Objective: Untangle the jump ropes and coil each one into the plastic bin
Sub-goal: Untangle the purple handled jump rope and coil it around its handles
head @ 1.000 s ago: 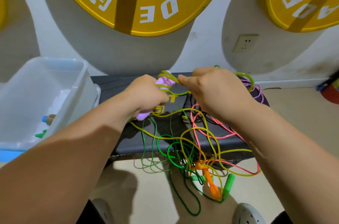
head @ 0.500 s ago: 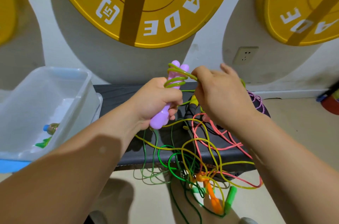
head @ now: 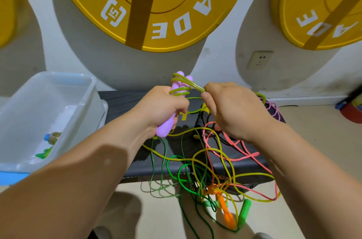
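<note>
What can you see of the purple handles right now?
The purple handles look like two smooth lilac plastic grips held side by side, roughly upright, tops leaning slightly right. The left hand grips their middle; two rounded tips show above the fist, one rounded end below. A yellow-green rope is wound round the upper part in several turns, and the right hand pinches the strand leading off it. They are held above the black bench.

The plastic bin (head: pixel 86 109) stands left of the bench (head: pixel 121 101), with tangled ropes (head: pixel 195 176) draped over its front edge.
</note>
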